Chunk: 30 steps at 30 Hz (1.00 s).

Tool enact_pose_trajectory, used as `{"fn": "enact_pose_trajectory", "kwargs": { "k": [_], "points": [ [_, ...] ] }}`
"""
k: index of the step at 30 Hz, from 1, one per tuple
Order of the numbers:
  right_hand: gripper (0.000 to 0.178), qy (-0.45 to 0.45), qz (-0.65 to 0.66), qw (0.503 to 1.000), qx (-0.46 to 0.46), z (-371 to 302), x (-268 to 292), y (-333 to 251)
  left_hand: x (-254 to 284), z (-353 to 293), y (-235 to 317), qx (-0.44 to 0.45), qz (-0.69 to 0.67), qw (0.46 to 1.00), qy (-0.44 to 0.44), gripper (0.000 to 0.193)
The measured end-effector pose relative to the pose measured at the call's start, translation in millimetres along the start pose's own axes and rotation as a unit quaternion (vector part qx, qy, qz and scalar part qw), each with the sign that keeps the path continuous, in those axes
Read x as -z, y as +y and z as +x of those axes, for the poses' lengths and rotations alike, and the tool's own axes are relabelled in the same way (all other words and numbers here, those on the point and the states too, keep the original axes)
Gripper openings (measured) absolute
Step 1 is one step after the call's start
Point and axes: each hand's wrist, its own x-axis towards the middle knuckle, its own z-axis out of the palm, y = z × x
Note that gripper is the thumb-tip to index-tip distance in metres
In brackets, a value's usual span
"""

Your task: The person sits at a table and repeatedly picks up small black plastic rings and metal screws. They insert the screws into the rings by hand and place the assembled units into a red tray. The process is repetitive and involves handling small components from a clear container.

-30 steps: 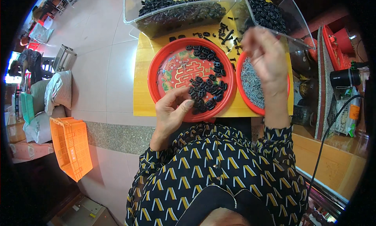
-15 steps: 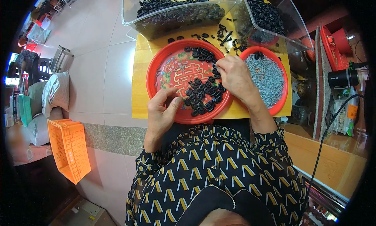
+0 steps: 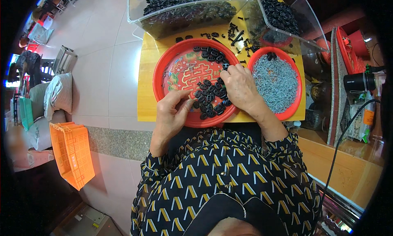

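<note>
A round red tray (image 3: 163,56) with a patterned floor holds small black oval pieces with two holes, one loose group (image 3: 211,54) at its far right and a larger heap (image 3: 208,94) nearer me. Over the tray's near left rim is my left hand (image 3: 172,113), its thumb and forefinger brought together beside the heap; whatever is between them is too small to make out. My right hand (image 3: 241,86) reaches over the right rim. Its fingers are bent and closed at the pieces, and the fingertips are partly hidden. Right of it stands a smaller red tray (image 3: 301,86) full of silvery screws (image 3: 275,82).
Two clear plastic bins (image 3: 188,19) (image 3: 282,15) of black pieces stand at the far side of the yellow table (image 3: 146,92). Black bolts (image 3: 237,38) lie loose between bins and trays. An orange crate (image 3: 73,156) and stuffed sacks (image 3: 58,94) are on the floor at left.
My right hand has shifted slightly left and nearer me, toward the heap. My left hand's thumb and forefinger have come closer together.
</note>
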Motion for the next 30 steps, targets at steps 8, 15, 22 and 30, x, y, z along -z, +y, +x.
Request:
{"fn": "enact_pose_trajectory", "kwargs": {
  "k": [8, 15, 22, 30],
  "points": [
    [0.016, -0.027, -0.048, 0.998, 0.017, 0, -5, -3, -9, 57, 3, -0.182, 0.170, 0.968, -0.028, 0.017],
    [0.017, -0.006, -0.043, 0.999, 0.008, -2, -9, -2, -38, 93, -18, -0.176, 0.263, 0.937, -0.151, 0.013],
    [0.015, 0.039, -0.020, 0.999, -0.003, -1, -6, 1, -45, 95, -13, -0.249, 0.376, 0.880, -0.148, 0.015],
    [0.007, 0.129, 0.345, 0.927, -0.066, -9, 8, -15, -38, 47, 30, -0.052, -0.057, 0.991, -0.107, 0.007]
  ]
}}
